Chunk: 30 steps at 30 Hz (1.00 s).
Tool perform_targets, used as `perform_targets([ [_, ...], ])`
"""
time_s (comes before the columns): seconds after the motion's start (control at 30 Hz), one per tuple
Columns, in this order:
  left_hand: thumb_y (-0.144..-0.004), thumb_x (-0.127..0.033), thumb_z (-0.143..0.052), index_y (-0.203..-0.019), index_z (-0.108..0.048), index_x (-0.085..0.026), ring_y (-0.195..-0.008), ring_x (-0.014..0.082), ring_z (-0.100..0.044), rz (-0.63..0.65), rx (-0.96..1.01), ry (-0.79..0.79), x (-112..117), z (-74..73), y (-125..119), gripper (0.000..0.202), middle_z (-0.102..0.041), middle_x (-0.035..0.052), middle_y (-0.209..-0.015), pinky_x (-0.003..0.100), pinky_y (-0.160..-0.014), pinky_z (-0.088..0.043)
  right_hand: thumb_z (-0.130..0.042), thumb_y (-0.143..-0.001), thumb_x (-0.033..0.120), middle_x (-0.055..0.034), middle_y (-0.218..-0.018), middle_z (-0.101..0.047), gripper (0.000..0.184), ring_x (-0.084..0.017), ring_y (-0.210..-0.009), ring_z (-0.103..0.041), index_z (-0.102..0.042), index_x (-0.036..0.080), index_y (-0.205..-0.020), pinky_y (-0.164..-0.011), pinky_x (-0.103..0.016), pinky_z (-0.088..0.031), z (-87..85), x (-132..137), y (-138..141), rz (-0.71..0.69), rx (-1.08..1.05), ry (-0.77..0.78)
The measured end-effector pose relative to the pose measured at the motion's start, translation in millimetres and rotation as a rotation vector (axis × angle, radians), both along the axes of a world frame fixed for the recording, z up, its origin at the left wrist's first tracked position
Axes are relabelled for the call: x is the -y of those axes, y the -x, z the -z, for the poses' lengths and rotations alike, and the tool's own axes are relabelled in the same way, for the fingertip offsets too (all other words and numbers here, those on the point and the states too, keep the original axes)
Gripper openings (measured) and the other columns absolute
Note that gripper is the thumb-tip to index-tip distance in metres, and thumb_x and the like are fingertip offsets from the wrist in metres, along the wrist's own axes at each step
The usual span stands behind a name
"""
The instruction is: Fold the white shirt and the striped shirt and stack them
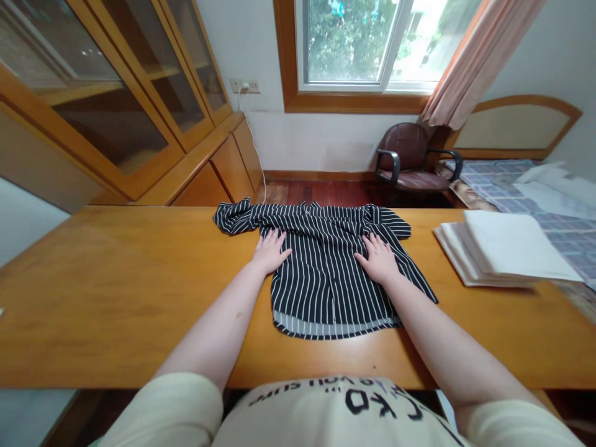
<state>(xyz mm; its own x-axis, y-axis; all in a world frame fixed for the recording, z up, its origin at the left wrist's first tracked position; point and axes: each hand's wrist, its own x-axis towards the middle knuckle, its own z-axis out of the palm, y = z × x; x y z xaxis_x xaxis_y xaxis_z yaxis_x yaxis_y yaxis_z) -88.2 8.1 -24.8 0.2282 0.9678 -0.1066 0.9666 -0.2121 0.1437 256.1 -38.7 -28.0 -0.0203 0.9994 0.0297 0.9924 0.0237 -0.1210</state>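
Observation:
A black shirt with white stripes (321, 273) lies spread on the wooden table, its collar toward the far edge and its curved hem toward me. Its left sleeve is bunched at the far left, while the right one reaches out to the right. My left hand (271, 251) rests flat on the shirt's left side, fingers apart. On the right side of the cloth lies my right hand (378, 257), also flat with fingers spread. Neither hand grips the fabric. Small wrinkles run across the upper part between the hands.
The wooden table (139, 298) stretches to both sides. A stack of white folded sheets or boards (512, 248) sits at its right end. Beyond are an office chair (410, 155), a bed (526, 180) and a window (363, 43). A glass-door cabinet (116, 93) stands at the left.

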Motion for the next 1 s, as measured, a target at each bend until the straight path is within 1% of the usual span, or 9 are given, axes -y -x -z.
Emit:
perform_targets([
  [0.1, -0.090, -0.056, -0.033, -0.148, -0.026, -0.019, -0.143, 0.0284, -0.012, 0.028, 0.002, -0.030, -6, 0.8, -1, 0.069, -0.018, 0.0118, -0.156, 0.050, -0.114, -0.010, -0.038, -0.090, 0.053, -0.0176, -0.154, -0.020, 0.072, -0.033, -0.142, -0.013, -0.029, 0.009, -0.146, -0.112, -0.052, -0.013, -2.7, 5, 5, 0.012, 0.011, -0.109],
  [0.2, -0.090, -0.054, -0.034, -0.147, -0.028, -0.019, -0.143, 0.0283, -0.014, 0.048, 0.004, -0.060, -4, 0.1, 0, 0.067, -0.020, 0.0116, -0.155, 0.050, -0.114, -0.011, -0.039, -0.091, 0.043, -0.0151, -0.152, -0.026, 0.062, -0.030, -0.141, -0.016, -0.036, 0.009, -0.143, -0.113, -0.050, -0.013, -4.7, 12, 10, -0.118, 0.015, -0.190],
  [0.27, -0.090, -0.052, -0.035, -0.147, -0.029, -0.019, -0.143, 0.0282, -0.016, 0.074, 0.008, -0.067, 1, -0.5, 0, 0.066, -0.021, 0.0114, -0.155, 0.049, -0.114, -0.012, -0.036, -0.092, 0.040, -0.0128, -0.148, -0.035, 0.055, -0.027, -0.139, -0.025, -0.043, 0.012, -0.139, -0.112, -0.047, -0.018, -4.4, 16, 12, -0.196, 0.000, -0.156],
  [0.37, -0.090, -0.052, -0.037, -0.146, -0.030, -0.020, -0.143, 0.0281, -0.016, 0.121, 0.019, -0.072, 10, -0.2, 1, 0.065, -0.021, 0.0111, -0.155, 0.049, -0.114, -0.012, -0.034, -0.092, 0.043, -0.0127, -0.146, -0.040, 0.056, -0.026, -0.136, -0.032, -0.044, 0.012, -0.138, -0.111, -0.044, -0.023, -2.4, 18, 15, -0.203, -0.013, -0.078],
  [0.57, -0.089, -0.053, -0.038, -0.147, -0.029, -0.022, -0.143, 0.0273, -0.014, 0.131, 0.030, -0.039, 28, -1.5, 3, 0.066, -0.019, 0.0099, -0.155, 0.049, -0.114, -0.012, -0.034, -0.092, 0.048, -0.0125, -0.152, -0.029, 0.060, -0.028, -0.140, -0.022, -0.035, 0.017, -0.144, -0.111, -0.049, -0.018, 0.1, 28, 26, -0.134, 0.043, -0.035],
  [0.7, -0.089, -0.055, -0.036, -0.148, -0.026, -0.022, -0.143, 0.0279, -0.013, 0.102, 0.023, -0.005, 39, -2.4, 6, 0.068, -0.017, 0.0096, -0.156, 0.050, -0.113, -0.013, -0.035, -0.092, 0.048, -0.0126, -0.152, -0.027, 0.062, -0.029, -0.141, -0.019, -0.033, 0.017, -0.146, -0.111, -0.051, -0.017, -0.5, 39, 32, -0.132, 0.071, -0.043],
  [0.77, -0.089, -0.055, -0.035, -0.148, -0.025, -0.022, -0.143, 0.0282, -0.012, 0.082, 0.021, 0.000, 46, -1.6, 8, 0.068, -0.016, 0.0098, -0.156, 0.050, -0.113, -0.013, -0.036, -0.092, 0.047, -0.0125, -0.152, -0.027, 0.062, -0.029, -0.141, -0.019, -0.033, 0.015, -0.145, -0.112, -0.051, -0.016, -1.0, 45, 33, -0.141, 0.077, -0.048],
  [0.9, -0.089, -0.054, -0.036, -0.148, -0.026, -0.022, -0.143, 0.0285, -0.012, 0.032, 0.017, 0.000, 61, -0.7, 18, 0.068, -0.017, 0.0101, -0.156, 0.051, -0.113, -0.012, -0.035, -0.093, 0.046, -0.0093, -0.153, -0.026, 0.059, -0.027, -0.142, -0.018, -0.035, 0.017, -0.145, -0.113, -0.049, -0.014, -0.9, 57, 32, -0.226, 0.065, -0.031],
  [1.0, -0.089, -0.053, -0.038, -0.148, -0.027, -0.023, -0.143, 0.0288, -0.013, -0.005, 0.019, 0.019, 68, -3.0, 29, 0.067, -0.017, 0.0099, -0.155, 0.052, -0.113, -0.013, -0.033, -0.093, 0.047, -0.0082, -0.153, -0.027, 0.060, -0.027, -0.141, -0.020, -0.032, 0.018, -0.146, -0.113, -0.050, -0.017, -2.6, 65, 28, -0.223, 0.049, 0.022],
])
